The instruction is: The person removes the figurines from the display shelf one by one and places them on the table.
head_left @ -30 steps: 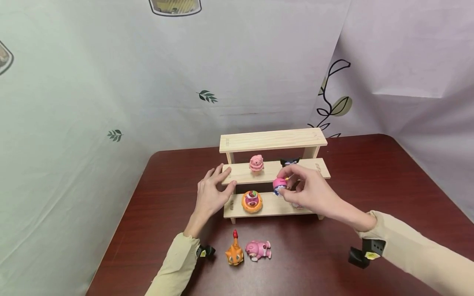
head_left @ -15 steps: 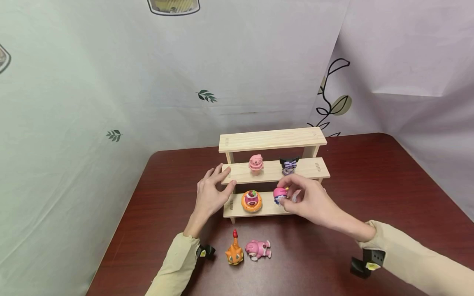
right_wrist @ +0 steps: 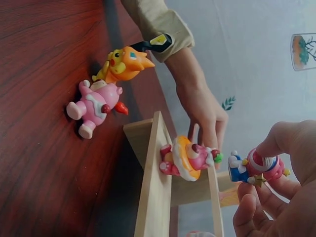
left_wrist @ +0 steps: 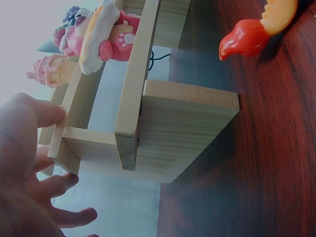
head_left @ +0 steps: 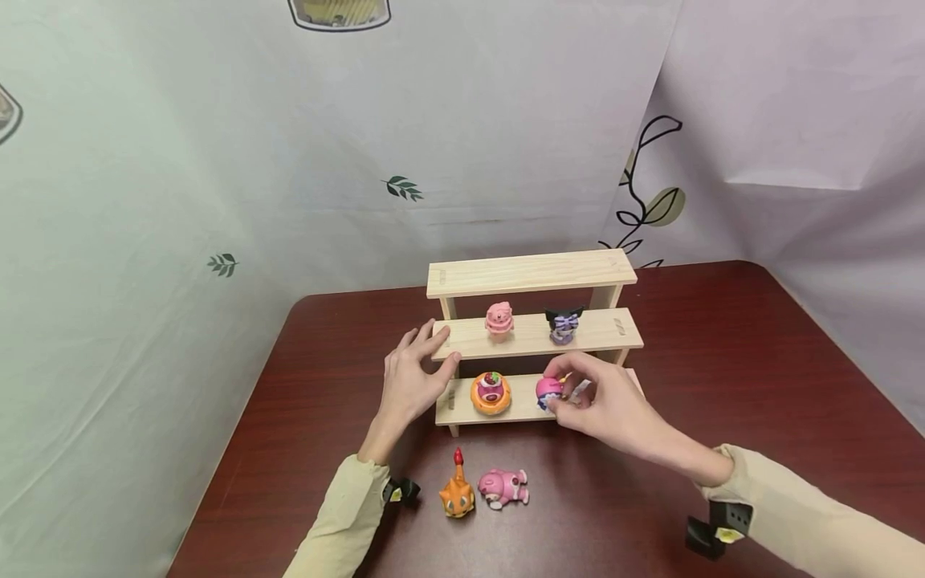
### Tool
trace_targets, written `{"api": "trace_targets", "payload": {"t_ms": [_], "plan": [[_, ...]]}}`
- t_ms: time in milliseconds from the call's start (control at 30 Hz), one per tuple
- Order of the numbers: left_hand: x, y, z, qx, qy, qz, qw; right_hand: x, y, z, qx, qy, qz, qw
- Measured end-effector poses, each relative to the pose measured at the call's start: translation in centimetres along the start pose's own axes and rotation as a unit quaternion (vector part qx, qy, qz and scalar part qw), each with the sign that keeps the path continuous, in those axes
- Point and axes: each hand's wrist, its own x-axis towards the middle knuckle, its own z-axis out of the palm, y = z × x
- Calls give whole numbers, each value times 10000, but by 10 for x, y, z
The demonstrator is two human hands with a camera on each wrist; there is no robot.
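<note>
My right hand (head_left: 614, 405) pinches a small pink figurine (right_wrist: 264, 165) with a blue-and-white base and a gold star. In the head view this figurine overlaps the bottom tier of the wooden three-tier shelf (head_left: 531, 273), right of a pink bear figurine in an orange ring (head_left: 491, 393). A whitish figurine (right_wrist: 200, 234) sits partly out of frame in the right wrist view. At the shelf's left end, my left hand (head_left: 415, 377) rests its thumb and spread fingers against the middle tier. That tier bears a pink ice-cream figurine (head_left: 499, 321) and a black-and-purple figurine (head_left: 564, 325).
On the dark red tabletop (head_left: 325, 369) before the shelf, an orange figurine with a red-tipped tail (head_left: 458, 496) stands beside a pink bear figurine (head_left: 504, 488) lying down. A pale patterned cloth (head_left: 506, 120) hangs behind the table.
My right hand has lowered the pink figurine from near the middle tier's front to the bottom tier, uncovering the black-and-purple figurine. My left hand has stayed on the shelf's end.
</note>
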Motion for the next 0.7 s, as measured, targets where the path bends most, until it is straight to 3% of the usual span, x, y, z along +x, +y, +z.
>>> {"api": "trace_targets", "payload": {"t_ms": [367,700], "plan": [[0,0,1,-18,-10,-14,10000,-9,2,7,164,-30,40,9999],[0,-1,0,-39,9,-1,10000,-18,9,16,175,68,-290,9994]]}}
